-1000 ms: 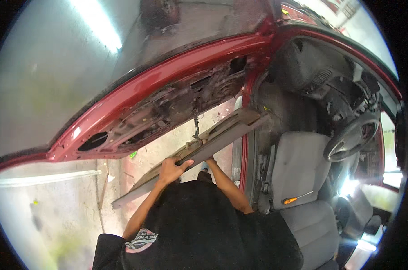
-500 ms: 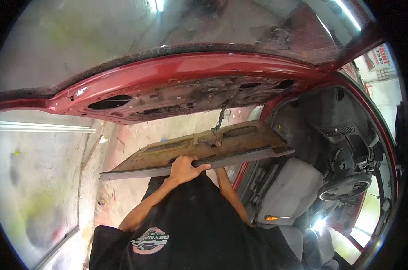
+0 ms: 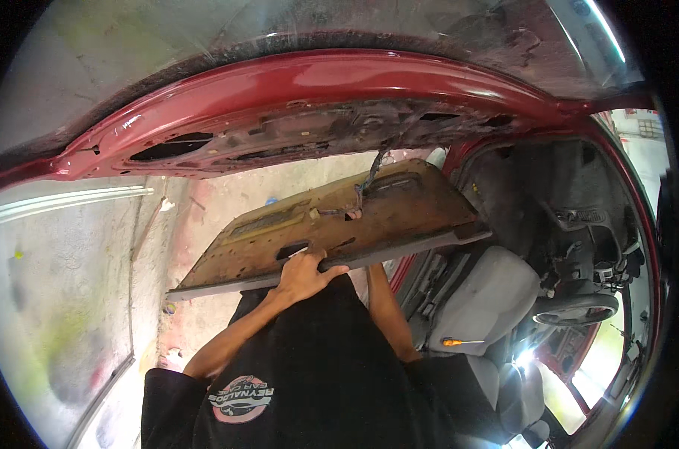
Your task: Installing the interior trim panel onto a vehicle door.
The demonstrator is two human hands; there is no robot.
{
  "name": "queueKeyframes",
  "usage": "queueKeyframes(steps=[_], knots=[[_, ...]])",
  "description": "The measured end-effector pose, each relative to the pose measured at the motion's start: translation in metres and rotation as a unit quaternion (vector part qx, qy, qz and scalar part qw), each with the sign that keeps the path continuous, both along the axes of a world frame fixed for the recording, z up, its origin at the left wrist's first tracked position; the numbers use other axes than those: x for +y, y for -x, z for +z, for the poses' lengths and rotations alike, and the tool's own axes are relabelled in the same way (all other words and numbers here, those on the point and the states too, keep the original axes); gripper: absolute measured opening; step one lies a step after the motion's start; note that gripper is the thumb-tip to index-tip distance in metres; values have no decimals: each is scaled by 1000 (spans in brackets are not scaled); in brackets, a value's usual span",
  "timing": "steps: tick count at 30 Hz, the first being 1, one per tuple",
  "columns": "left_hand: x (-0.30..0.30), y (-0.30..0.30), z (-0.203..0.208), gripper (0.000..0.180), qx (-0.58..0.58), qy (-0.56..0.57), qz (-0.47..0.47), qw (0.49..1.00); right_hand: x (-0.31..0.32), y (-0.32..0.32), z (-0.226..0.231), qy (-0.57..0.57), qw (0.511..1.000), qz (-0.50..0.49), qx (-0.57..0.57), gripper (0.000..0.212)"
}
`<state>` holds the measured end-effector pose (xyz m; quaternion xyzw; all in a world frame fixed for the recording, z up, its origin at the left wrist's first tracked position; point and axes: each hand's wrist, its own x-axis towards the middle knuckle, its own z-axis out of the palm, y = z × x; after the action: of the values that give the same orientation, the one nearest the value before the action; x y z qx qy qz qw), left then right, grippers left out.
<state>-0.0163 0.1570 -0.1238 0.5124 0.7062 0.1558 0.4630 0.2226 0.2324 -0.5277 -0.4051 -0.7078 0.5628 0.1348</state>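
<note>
My left hand (image 3: 307,275) grips the near edge of a car door panel (image 3: 265,256), thumb on the grey rim and fingers over the brown back face. The panel is tilted, its brown backing turned up, with cutouts in it. My right forearm (image 3: 388,310) reaches up beneath the near edge; the panel hides the right hand and its fingers. A wiring harness (image 3: 371,173) runs from the red car door (image 3: 302,78) down to an opening in the panel. The door's bare inner metal, with several holes, faces me.
At the right is the car's interior, with a grey seat (image 3: 497,288) and a steering wheel (image 3: 575,308). An orange-handled screwdriver (image 3: 453,342) lies on the seat. A paint-spattered wall (image 3: 62,299) stands at the left. White rails (image 3: 62,206) run along it.
The panel has tipped so that more of its brown back shows, its far edge rising in the view. My left hand keeps its grip. The view has shifted slightly.
</note>
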Motion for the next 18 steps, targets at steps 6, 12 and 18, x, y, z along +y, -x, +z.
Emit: queueKeyframes(steps=[6,12,18], knots=[[-20,19,-2,71,30,11,10,999,-14,48,-4,40,995,-40,85,43],[-26,28,-7,71,-5,10,-37,999,-32,39,-18,55,979,-139,136,43],[-33,37,-9,65,-4,-31,-96,995,-80,26,-18,69,950,-250,176,43]])
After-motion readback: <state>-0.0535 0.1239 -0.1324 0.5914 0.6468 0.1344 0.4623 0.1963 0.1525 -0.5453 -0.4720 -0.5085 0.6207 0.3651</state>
